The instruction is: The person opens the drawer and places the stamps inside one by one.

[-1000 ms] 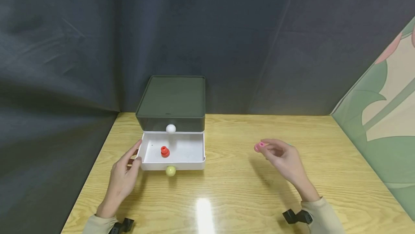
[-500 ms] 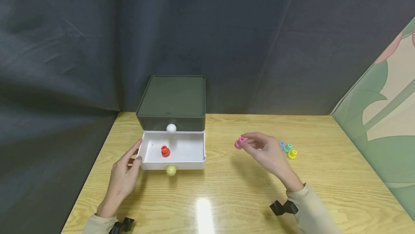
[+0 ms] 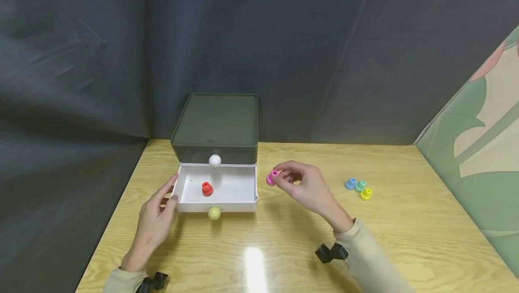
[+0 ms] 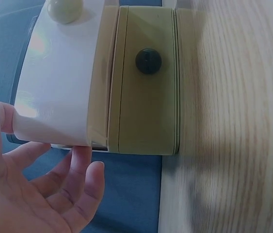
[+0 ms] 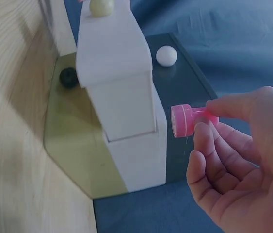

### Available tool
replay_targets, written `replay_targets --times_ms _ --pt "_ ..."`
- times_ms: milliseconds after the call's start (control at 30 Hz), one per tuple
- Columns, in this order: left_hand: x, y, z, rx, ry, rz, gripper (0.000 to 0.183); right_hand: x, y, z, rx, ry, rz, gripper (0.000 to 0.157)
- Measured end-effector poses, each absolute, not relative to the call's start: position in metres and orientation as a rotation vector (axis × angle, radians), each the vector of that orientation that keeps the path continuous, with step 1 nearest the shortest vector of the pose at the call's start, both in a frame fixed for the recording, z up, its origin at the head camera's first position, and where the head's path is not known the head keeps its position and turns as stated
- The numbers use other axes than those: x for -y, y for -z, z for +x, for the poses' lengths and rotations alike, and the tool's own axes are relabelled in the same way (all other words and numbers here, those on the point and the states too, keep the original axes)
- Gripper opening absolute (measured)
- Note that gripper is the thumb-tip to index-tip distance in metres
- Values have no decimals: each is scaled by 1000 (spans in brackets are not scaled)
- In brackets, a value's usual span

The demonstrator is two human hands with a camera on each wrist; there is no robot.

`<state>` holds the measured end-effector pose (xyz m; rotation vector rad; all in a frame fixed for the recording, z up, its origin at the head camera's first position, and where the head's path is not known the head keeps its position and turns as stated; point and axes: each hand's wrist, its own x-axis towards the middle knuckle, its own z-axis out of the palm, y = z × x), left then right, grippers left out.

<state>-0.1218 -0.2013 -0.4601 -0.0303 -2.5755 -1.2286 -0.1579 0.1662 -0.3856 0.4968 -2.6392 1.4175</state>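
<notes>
A white drawer [image 3: 239, 206] with a yellow-green knob [image 3: 214, 213] is pulled out of a small chest [image 3: 219, 121]. In it stands a red stepped peg [image 3: 207, 189]. My left hand [image 3: 152, 225] holds the drawer's left front corner; in the left wrist view, the thumb [image 4: 7, 117] is at one edge and the fingers [image 4: 80, 160] are against the side. Just right of the drawer, my right hand [image 3: 304, 187] pinches a pink peg [image 5: 187, 120] between thumb and fingertips, above the table. The peg is apart from the drawer.
Blue [image 3: 350, 184], teal [image 3: 360, 186] and yellow [image 3: 366, 194] pegs stand close together on the wooden table [image 3: 405, 221] at the right. The chest's upper drawer has a white knob [image 3: 215, 160]; its lowest one has a dark knob [image 4: 148, 61]. Dark cloth [image 3: 304, 58] hangs behind.
My right hand has carried the pink peg leftward to beside the drawer, uncovering the blue, teal and yellow pegs. The left hand and drawer have stayed in place.
</notes>
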Motion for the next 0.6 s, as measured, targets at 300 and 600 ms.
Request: replay_targets --times_ms 300,600 --pt "199 462 -121 2570 1241 -43 52 -141 382 -162 2638 -1500 616 13" --pt "200 462 -121 2568 1216 -38 52 -107 379 -169 2657 -1460 726 11"
